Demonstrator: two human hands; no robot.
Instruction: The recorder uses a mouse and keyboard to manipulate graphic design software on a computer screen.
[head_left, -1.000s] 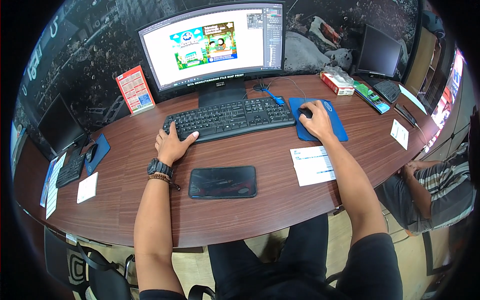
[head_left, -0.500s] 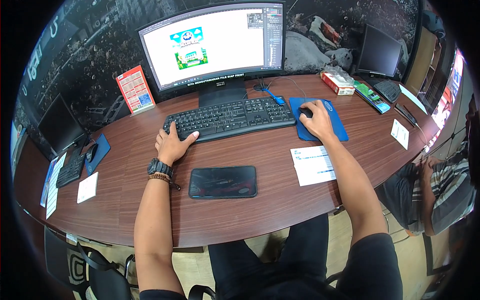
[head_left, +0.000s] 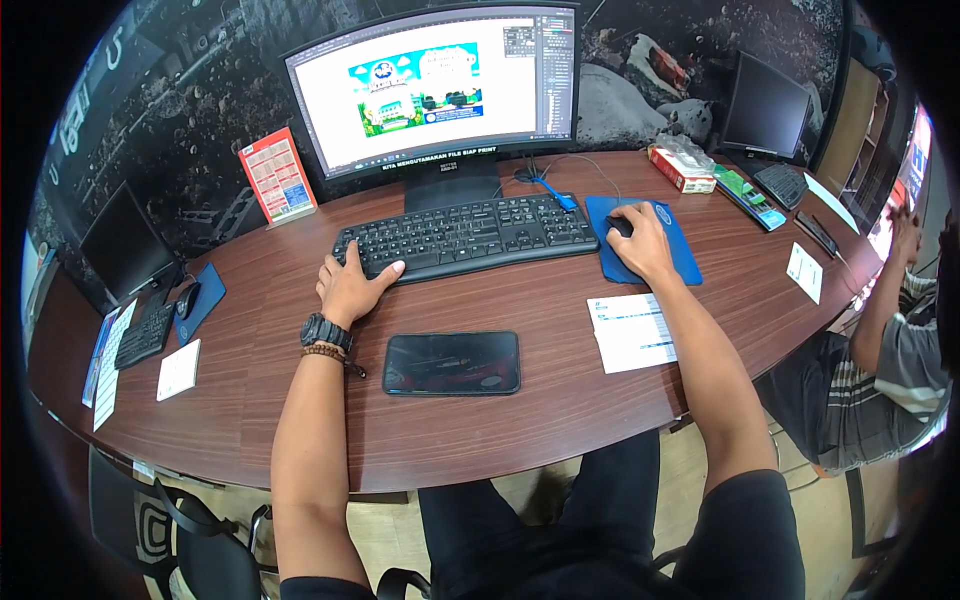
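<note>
My left hand [head_left: 350, 288] rests at the left end of the black keyboard [head_left: 468, 238], fingers apart on the keys and thumb stretched toward the front edge. A dark watch [head_left: 326, 331] and a beaded bracelet circle that wrist. Over the blue mouse pad [head_left: 684, 258], my right hand [head_left: 646, 246] is curled around a black computer mouse [head_left: 622, 227], which it partly hides. Behind the keyboard stands a monitor [head_left: 312, 115] with a colourful layout of two panels side by side. A dark smartphone [head_left: 452, 363] lies in front of the keyboard.
White printed papers [head_left: 632, 336] lie beside my right forearm. A red desk calendar [head_left: 277, 178] stands left of the monitor, a red-and-white box [head_left: 682, 168] to its right. Further monitors stand at both sides. Another person [head_left: 880, 385] sits at the right; a chair [head_left: 200, 540] is lower left.
A second panel has appeared on the screen beside the first. The seated person at the right has raised a hand. The view has shifted slightly; my hands stay on the keyboard and mouse.
</note>
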